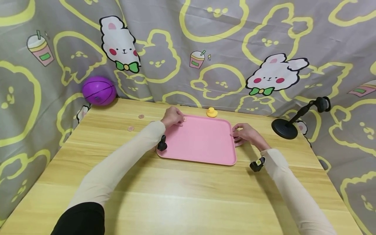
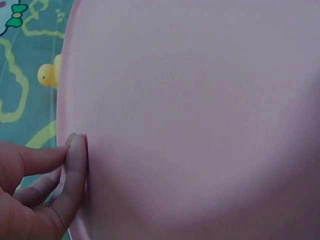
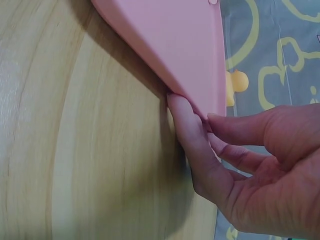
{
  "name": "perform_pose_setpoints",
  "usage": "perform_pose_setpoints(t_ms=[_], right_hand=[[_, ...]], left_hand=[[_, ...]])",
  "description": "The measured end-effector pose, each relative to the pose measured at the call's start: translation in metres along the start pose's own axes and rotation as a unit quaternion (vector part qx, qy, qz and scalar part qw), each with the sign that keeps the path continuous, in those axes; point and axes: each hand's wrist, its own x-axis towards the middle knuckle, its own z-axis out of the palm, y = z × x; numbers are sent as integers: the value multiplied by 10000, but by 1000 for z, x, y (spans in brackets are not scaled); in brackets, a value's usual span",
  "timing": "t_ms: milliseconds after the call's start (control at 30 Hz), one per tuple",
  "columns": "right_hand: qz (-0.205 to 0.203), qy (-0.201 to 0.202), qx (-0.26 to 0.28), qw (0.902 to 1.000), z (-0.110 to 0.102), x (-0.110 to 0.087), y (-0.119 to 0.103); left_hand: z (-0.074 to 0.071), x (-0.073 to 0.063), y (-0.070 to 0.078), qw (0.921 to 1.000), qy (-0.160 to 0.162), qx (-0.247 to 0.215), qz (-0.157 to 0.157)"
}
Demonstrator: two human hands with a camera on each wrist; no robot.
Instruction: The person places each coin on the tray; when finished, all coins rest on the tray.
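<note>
While under tray (image 1: 202,140), table (image 1: 164,199) beside curtain (image 1: 163,16)

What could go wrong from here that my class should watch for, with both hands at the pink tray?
1. The left hand appears to pinch a small disc by the far left corner of the pink tray; something so small might slip free.
2. The right hand holds the tray's right edge, so a tug could shift the tray and jog the disc.
3. The yellow duck sits just behind the far edge, so a push away might knock it.
</note>
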Motion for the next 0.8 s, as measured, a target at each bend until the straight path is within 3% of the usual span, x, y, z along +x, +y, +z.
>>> perform_pose_setpoints(t_ms=[267, 600, 800], right_hand=[[-60, 99, -137, 9998, -1, -2, 0], [6, 24, -58, 10000, -1, -2, 1], [37, 29, -82, 10000, -1, -1, 1]], left_hand=[[0, 4, 1, 9968, 141, 777, 90], [-2, 1, -2, 9957, 117, 895, 226], [-7, -3, -2, 9973, -146, 620, 375]])
